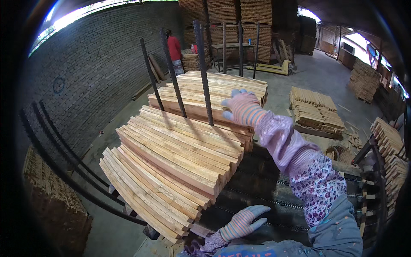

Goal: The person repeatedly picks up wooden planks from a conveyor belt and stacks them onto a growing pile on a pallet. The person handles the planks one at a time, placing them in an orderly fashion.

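Both my hands wear striped knit gloves with grey fingertips. My right hand (244, 107) reaches out over the near right edge of the far pile of wooden strips (192, 86), fingers spread; whether it touches the wood cannot be told. Low in the picture, my left hand (242, 223) hovers over the dark conveyor bed with chains (273, 199), thumb apart from the fingers and nothing held. To its left lies the near pile of wooden strips (173, 141), stacked in steps. Ribbed steel bars (204, 77) stand upright between the two piles.
More ribbed bars (74, 163) curve up at the left. A brick wall (96, 57) runs behind. A person in a red top (174, 48) stands at the back near tall wood stacks. A yellow pallet truck (273, 69) and low strip stacks (316, 110) lie right.
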`<state>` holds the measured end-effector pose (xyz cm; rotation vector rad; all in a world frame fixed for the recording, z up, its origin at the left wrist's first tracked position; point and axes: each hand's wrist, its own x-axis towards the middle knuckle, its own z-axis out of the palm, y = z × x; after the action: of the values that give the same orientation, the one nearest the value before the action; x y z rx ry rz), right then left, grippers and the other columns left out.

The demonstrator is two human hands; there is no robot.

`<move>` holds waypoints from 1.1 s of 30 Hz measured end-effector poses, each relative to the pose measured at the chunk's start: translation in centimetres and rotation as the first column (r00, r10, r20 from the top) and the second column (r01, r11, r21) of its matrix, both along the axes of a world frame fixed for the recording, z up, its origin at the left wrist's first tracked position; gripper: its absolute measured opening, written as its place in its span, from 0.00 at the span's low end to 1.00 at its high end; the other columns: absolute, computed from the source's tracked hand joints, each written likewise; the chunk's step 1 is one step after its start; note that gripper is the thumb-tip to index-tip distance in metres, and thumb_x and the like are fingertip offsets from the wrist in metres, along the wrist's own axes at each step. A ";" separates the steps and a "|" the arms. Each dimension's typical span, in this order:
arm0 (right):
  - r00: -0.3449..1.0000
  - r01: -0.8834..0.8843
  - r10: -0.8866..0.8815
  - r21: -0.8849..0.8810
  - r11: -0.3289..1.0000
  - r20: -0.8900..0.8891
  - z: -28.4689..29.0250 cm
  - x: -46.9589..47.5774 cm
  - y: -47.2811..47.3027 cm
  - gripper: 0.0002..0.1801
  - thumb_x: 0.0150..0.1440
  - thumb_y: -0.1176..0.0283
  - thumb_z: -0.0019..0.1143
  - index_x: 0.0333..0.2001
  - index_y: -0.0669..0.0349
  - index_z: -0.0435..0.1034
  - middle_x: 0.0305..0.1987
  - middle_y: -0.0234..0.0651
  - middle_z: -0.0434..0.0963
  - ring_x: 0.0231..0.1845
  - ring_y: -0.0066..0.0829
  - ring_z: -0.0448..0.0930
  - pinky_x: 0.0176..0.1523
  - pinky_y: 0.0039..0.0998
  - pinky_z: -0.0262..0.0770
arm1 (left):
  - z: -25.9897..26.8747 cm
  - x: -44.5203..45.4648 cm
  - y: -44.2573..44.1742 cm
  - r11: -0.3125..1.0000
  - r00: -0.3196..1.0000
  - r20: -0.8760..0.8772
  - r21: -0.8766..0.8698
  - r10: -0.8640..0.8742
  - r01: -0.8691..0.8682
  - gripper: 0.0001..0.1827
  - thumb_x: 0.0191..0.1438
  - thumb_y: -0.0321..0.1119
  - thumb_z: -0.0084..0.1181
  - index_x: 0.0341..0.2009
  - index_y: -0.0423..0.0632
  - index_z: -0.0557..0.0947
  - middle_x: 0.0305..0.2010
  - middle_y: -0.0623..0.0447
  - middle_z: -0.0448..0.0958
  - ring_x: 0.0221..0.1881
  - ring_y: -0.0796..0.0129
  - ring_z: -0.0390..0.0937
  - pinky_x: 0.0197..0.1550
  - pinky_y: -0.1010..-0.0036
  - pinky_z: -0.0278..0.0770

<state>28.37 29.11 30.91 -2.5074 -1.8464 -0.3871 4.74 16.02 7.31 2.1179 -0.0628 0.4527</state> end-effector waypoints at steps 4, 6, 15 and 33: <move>0.955 -0.061 0.084 0.089 0.994 -0.284 2.2 0.9 4.5 0.29 0.62 0.46 0.59 0.65 0.37 0.71 0.63 0.43 0.75 0.64 0.46 0.75 0.64 0.46 0.73 | -2.7 -0.3 0.5 0.998 0.999 0.040 -0.061 -0.008 0.010 0.25 0.62 0.40 0.60 0.61 0.45 0.76 0.58 0.40 0.77 0.60 0.47 0.75 0.62 0.61 0.73; 0.957 -0.070 0.076 0.029 0.997 -0.281 2.5 0.9 7.5 0.36 0.56 0.42 0.64 0.66 0.37 0.69 0.65 0.43 0.74 0.65 0.47 0.74 0.65 0.45 0.73 | -3.8 -0.4 0.3 0.991 0.998 0.068 -0.137 -0.001 0.010 0.25 0.62 0.40 0.60 0.62 0.45 0.76 0.59 0.39 0.76 0.60 0.45 0.74 0.62 0.60 0.72; 0.973 -0.228 0.224 -0.054 0.972 -0.063 -1.0 -1.0 13.8 0.46 0.49 0.57 0.72 0.72 0.35 0.60 0.66 0.41 0.69 0.70 0.48 0.66 0.71 0.48 0.66 | -4.6 -3.9 2.0 0.980 0.976 -0.091 0.013 0.199 -0.199 0.22 0.62 0.42 0.61 0.57 0.46 0.80 0.55 0.42 0.80 0.56 0.52 0.77 0.59 0.60 0.74; 0.913 0.250 -0.148 0.236 0.939 -0.379 -5.1 16.4 -21.4 0.36 0.59 0.55 0.62 0.69 0.55 0.65 0.67 0.52 0.72 0.68 0.49 0.73 0.69 0.40 0.68 | -14.7 0.6 -0.5 0.994 0.970 -0.232 -0.098 -0.072 0.051 0.26 0.60 0.41 0.62 0.61 0.47 0.77 0.57 0.41 0.78 0.57 0.47 0.77 0.60 0.62 0.75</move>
<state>44.75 7.75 25.81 -2.3826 -1.3070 -0.1618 5.32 15.56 -7.39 2.0590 0.0285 0.1618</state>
